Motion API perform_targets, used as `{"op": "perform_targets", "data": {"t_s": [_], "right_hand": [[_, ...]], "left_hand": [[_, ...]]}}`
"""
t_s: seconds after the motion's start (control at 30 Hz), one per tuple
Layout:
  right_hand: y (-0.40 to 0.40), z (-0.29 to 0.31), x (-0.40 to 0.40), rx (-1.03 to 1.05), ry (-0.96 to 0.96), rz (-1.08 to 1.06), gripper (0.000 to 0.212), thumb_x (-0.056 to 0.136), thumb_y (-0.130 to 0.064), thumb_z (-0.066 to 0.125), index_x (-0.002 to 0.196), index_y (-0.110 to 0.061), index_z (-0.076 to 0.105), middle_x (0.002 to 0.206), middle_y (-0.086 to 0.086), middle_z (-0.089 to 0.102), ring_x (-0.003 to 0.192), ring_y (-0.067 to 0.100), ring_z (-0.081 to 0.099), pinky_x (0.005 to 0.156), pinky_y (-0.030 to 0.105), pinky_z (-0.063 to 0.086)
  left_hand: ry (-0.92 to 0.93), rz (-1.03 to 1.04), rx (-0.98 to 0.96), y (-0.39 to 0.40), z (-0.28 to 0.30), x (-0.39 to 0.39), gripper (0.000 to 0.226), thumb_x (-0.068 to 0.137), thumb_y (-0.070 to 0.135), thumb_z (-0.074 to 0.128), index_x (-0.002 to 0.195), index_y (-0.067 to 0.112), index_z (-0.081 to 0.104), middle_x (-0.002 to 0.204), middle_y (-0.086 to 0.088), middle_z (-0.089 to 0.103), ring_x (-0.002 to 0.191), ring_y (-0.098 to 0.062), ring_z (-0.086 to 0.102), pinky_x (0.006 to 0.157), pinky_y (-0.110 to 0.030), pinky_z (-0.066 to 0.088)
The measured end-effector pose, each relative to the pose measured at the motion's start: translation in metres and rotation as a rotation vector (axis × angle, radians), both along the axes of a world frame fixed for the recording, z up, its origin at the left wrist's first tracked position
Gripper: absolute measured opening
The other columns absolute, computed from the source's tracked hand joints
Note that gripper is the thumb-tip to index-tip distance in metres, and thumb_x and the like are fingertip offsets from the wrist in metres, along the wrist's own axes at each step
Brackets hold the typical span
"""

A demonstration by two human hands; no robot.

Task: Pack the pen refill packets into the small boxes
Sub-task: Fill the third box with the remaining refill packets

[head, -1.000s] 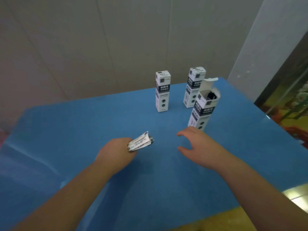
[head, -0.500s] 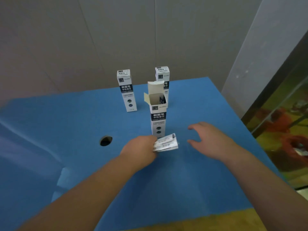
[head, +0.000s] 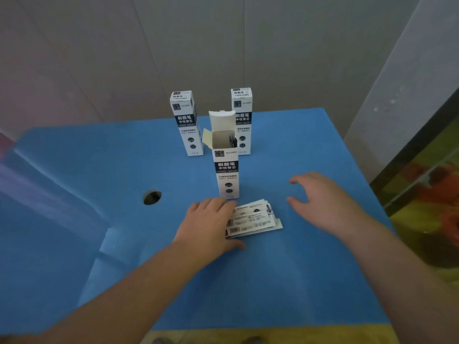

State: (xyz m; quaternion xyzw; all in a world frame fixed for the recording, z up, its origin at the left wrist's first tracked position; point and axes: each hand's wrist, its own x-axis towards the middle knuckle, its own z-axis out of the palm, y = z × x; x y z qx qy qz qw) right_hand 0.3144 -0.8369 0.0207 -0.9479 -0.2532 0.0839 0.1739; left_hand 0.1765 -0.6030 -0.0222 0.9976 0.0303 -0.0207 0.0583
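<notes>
Since half a second ago the left hand [head: 210, 223] has laid the fanned stack of flat, glossy white paper refill packets [head: 253, 218] onto the blue foam-covered counter [head: 285, 281], its grip loosened, fingers resting on their left ends. Their long axis runs left to right, far ends angled slightly away. Just behind stands the tall white-and-black cardboard box [head: 226, 167], upright, top flap open. The right hand [head: 323, 202] hovers spread nearby.

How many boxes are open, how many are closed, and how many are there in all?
Open boxes: 1, the open box nearest the hands.
Closed boxes: 2, the closed left box and closed right box behind it.
Total: 3 boxes.
</notes>
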Motion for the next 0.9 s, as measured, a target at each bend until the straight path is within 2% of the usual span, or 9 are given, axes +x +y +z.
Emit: {"op": "perform_targets", "data": {"t_s": [0.1,0.17,0.3,0.4,0.47,0.5,0.6,0.73,0.9], "right_hand": [[0.008,0.000,-0.001,0.019,0.001,0.033,0.045,0.094,-0.040,0.063,0.137,-0.026,0.055,0.138,-0.003,0.054,0.124,0.021,0.054,0.101,0.040,0.047],[0.010,0.001,-0.002,0.023,-0.001,0.040,0.045,0.095,-0.040,0.062,0.137,-0.026,0.055,0.138,-0.003,0.054,0.124,0.020,0.054,0.101,0.039,0.047],[0.015,0.002,-0.006,0.025,-0.032,0.076,0.044,0.096,-0.040,0.061,0.137,-0.026,0.054,0.137,-0.005,0.054,0.125,0.020,0.052,0.101,0.040,0.047],[0.026,0.003,-0.017,0.029,-0.065,0.211,0.045,0.095,-0.041,0.063,0.136,-0.024,0.056,0.130,-0.004,0.057,0.123,0.020,0.052,0.102,0.039,0.046],[0.038,0.001,-0.026,0.015,-0.085,0.336,0.044,0.093,-0.041,0.065,0.133,-0.024,0.058,0.124,-0.005,0.057,0.120,0.020,0.051,0.100,0.038,0.046],[0.044,0.000,-0.031,0.003,-0.089,0.390,0.044,0.092,-0.041,0.067,0.132,-0.024,0.058,0.122,-0.006,0.057,0.118,0.019,0.050,0.099,0.038,0.046],[0.064,-0.006,-0.042,-0.053,-0.098,0.518,0.048,0.090,-0.041,0.069,0.132,-0.021,0.057,0.124,-0.004,0.055,0.115,0.020,0.047,0.098,0.039,0.047],[0.080,-0.013,-0.047,-0.166,-0.150,0.601,0.042,0.092,-0.041,0.067,0.128,-0.020,0.061,0.123,-0.002,0.057,0.112,0.021,0.050,0.096,0.039,0.047],[0.088,-0.018,-0.045,-0.190,-0.182,0.556,0.019,0.097,-0.027,0.060,0.113,-0.021,0.068,0.113,-0.002,0.060,0.105,0.021,0.053,0.089,0.038,0.049]], "left_hand": [[-0.071,0.054,-0.055,0.005,-0.002,-0.016,0.095,0.070,0.088,0.048,0.145,0.030,0.041,0.143,0.011,0.045,0.133,-0.015,0.041,0.113,-0.035,0.029],[-0.158,0.173,-0.177,0.007,-0.001,-0.020,0.092,0.070,0.086,0.051,0.141,0.027,0.043,0.139,0.010,0.046,0.131,-0.013,0.042,0.110,-0.031,0.033],[-0.331,0.439,-0.678,0.010,0.015,-0.001,0.095,0.068,0.070,0.075,0.144,0.032,0.033,0.141,0.018,0.039,0.130,-0.006,0.044,0.107,-0.028,0.039],[-0.422,0.360,-0.973,0.018,0.039,0.026,0.107,0.063,0.064,0.080,0.149,0.042,0.022,0.146,0.019,0.040,0.130,0.001,0.047,0.105,-0.017,0.042],[-0.384,0.286,-0.949,0.025,0.054,0.041,0.108,0.070,0.053,0.085,0.152,0.046,0.014,0.147,0.016,0.042,0.132,0.003,0.045,0.103,-0.010,0.039],[-0.341,0.259,-0.942,0.028,0.060,0.046,0.104,0.075,0.044,0.086,0.153,0.044,0.016,0.146,0.014,0.046,0.132,0.002,0.047,0.105,-0.015,0.041],[-0.323,0.221,-0.892,0.033,0.066,0.053,0.064,0.083,0.024,0.083,0.136,0.035,0.047,0.126,0.017,0.066,0.119,0.002,0.060,0.107,-0.035,0.048],[-0.415,0.297,-0.851,0.037,0.064,0.040,0.053,0.082,0.025,0.084,0.113,0.053,0.052,0.111,0.025,0.069,0.108,0.005,0.063,0.092,-0.019,0.050],[-0.468,0.381,-0.846,0.050,0.062,0.016,0.051,0.081,0.027,0.083,0.119,0.046,0.055,0.113,0.023,0.068,0.108,0.003,0.063,0.088,-0.017,0.049]]}}
